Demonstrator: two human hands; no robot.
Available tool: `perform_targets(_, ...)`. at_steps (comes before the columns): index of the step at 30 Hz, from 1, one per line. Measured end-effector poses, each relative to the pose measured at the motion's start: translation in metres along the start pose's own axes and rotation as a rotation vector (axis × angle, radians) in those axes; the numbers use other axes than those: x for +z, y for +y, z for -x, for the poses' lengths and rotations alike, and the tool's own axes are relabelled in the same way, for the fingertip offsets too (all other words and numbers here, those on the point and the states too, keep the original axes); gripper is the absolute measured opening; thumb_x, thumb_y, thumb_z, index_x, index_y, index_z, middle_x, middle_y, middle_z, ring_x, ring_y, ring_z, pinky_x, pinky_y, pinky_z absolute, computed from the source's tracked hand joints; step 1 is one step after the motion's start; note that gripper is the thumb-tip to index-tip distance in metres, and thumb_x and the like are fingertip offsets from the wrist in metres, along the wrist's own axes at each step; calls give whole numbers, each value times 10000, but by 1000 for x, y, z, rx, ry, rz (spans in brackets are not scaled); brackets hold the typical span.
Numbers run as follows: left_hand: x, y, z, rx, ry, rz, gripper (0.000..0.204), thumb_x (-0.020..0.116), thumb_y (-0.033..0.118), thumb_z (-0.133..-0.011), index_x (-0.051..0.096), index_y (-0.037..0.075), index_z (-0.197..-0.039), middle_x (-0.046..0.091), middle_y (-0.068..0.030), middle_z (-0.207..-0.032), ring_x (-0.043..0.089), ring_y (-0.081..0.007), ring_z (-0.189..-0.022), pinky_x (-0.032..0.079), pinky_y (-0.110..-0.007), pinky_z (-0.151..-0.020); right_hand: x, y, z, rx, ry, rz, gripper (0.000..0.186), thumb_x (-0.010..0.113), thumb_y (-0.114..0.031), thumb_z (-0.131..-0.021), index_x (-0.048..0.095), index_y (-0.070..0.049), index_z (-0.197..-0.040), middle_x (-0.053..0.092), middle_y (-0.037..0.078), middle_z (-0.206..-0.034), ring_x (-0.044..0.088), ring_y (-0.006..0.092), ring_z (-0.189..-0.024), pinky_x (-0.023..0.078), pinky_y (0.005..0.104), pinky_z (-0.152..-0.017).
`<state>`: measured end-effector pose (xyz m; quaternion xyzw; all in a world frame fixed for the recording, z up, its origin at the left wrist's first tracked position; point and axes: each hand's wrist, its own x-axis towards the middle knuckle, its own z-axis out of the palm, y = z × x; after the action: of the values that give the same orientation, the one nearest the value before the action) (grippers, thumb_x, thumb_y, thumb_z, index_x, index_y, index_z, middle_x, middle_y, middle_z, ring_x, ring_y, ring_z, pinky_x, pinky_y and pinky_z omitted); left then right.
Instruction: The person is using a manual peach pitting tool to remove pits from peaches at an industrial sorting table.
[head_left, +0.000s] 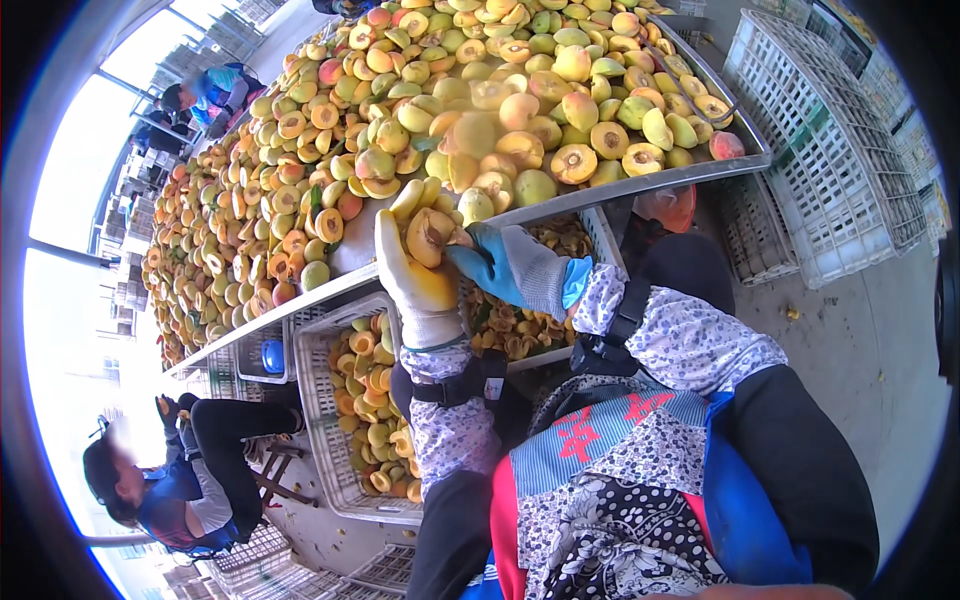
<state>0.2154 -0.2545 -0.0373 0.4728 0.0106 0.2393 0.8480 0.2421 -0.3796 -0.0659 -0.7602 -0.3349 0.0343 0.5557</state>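
Note:
My left hand (412,285), in a yellow and white glove, grips a cut peach (428,235) over the front edge of the metal table (620,183). My right hand (510,270), in a blue and grey glove, is closed against the fruit's right side; what it holds is hidden. Halved and whole peaches (572,163) are heaped across the tabletop. Below my hands, a crate of dark scraps (515,330) sits under the table edge. A white crate (330,440) of peach halves stands left of my left forearm.
A co-worker (190,500) sits at the lower left. Another person (220,95) works at the table's far left. Tall plastic crates (810,150) stand at the right beside a red container (665,205). A small blue object (272,356) lies in a crate below the table's left part.

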Motion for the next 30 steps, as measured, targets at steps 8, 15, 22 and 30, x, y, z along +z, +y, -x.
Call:
perform_targets(8,1,2,3,-31,125,-37,537,437,476,-999,600,-20,-1124,644,-199,-1135,622,-285,-987,545,-439,-821,6,-4,7,13,3,12,263,604,-263,-952,580,-7,-1009,636,254,-788,638,452,-820,488,474,-631)
perform_targets(15,9,0,10,28,156,142,524,440,497,-994,610,3,-1023,648,-181,-1024,632,-290,-925,556,-431,-779,12,-13,13,18,-9,-157,349,552,-342,-974,599,-3,-1043,661,264,-881,641,460,-874,512,478,-706)
perform_targets(22,5,9,15,-20,115,-99,530,442,468,-1005,631,-23,-937,670,-180,-878,650,-261,-752,555,-364,-683,10,-6,18,21,-148,-150,387,533,-376,-984,601,-1,-1052,659,263,-860,654,448,-883,515,462,-725)
perform_targets(30,-6,17,8,-168,13,-338,648,444,499,-992,692,-69,-803,694,-178,-763,651,-225,-627,532,-303,-578,-20,-42,20,572,-544,-386,610,398,-610,-969,603,-44,-869,569,85,-627,536,175,-479,429,316,-414)
